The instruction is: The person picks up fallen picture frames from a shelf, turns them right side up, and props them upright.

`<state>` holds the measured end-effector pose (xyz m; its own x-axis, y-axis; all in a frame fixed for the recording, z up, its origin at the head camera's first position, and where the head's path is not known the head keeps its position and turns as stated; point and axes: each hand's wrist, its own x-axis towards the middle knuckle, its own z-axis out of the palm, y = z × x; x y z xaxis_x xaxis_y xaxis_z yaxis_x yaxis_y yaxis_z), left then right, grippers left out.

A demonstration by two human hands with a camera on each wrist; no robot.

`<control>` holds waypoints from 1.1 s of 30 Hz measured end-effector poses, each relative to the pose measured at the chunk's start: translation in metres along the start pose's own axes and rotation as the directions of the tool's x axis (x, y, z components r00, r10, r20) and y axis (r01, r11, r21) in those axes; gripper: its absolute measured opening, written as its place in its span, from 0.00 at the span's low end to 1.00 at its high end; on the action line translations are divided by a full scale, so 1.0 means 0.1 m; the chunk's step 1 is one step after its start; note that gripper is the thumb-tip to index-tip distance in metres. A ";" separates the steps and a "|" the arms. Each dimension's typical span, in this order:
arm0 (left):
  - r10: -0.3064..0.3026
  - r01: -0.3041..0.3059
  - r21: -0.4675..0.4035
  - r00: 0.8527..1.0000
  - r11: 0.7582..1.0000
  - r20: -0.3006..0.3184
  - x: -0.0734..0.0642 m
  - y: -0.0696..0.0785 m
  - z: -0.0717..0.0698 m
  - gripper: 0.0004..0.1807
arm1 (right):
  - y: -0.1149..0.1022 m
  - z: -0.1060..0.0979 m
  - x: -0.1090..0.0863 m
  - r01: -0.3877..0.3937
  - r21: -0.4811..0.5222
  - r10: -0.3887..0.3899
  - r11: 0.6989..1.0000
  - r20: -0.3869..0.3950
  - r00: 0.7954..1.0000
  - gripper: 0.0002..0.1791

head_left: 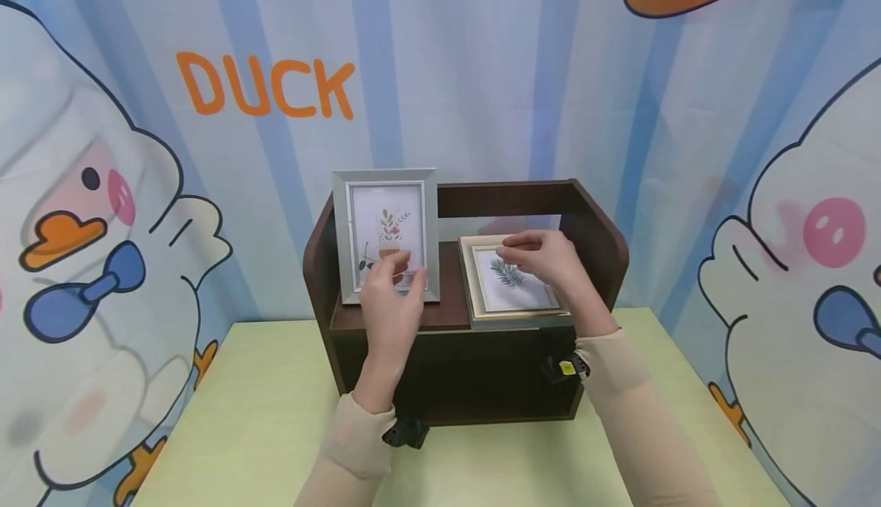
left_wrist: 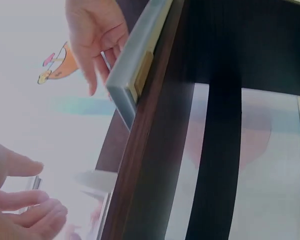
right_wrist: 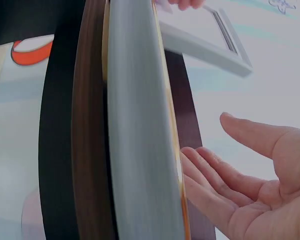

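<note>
In the head view my left hand (head_left: 392,300) is in front of a silver-grey picture frame (head_left: 431,224) that stands upright on the left of a dark brown shelf (head_left: 454,377). Its thumb and fingers are apart, and nothing is held between them. My right hand (head_left: 551,258) hovers over a cream-gold picture frame (head_left: 505,293) with a green leaf print, lying flat on the right. A grey frame (head_left: 519,323) shows beneath that one. From the right wrist, the palm and spread thumb of my right hand (right_wrist: 260,185) appear beside the grey frame edge (right_wrist: 140,120), holding nothing.
The shelf's side panels (head_left: 606,247) rise left and right, and a back rail (head_left: 505,199) crosses behind the frames. It stands on a pale yellow-green table (head_left: 268,415). A duck-print curtain (head_left: 468,71) hangs behind and on both sides.
</note>
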<state>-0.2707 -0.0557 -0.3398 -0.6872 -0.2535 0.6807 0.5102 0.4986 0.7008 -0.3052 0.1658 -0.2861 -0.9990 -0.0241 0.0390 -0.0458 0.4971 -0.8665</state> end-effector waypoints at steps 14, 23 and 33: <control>-0.065 0.076 -0.032 0.967 0.997 0.245 -0.10 0.07 0.13 0.15 | 0.29 -0.27 -0.21 0.001 -0.274 -0.036 0.962 -0.123 0.992 0.29; -0.126 0.132 0.009 0.926 0.991 0.355 -0.17 0.13 0.24 0.16 | 0.34 -0.21 -0.28 -0.050 -0.333 0.010 0.942 -0.120 0.993 0.33; -0.169 0.158 0.061 0.881 0.986 0.442 -0.20 0.15 0.29 0.19 | 0.39 -0.18 -0.26 -0.098 -0.360 0.062 0.928 -0.112 0.992 0.35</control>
<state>-0.2647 -0.0194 -0.3491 -0.9201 0.0590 0.3872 0.3626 0.5019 0.7853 -0.2811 0.2014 -0.3115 -0.9937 0.1040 0.0408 0.0554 0.7759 -0.6284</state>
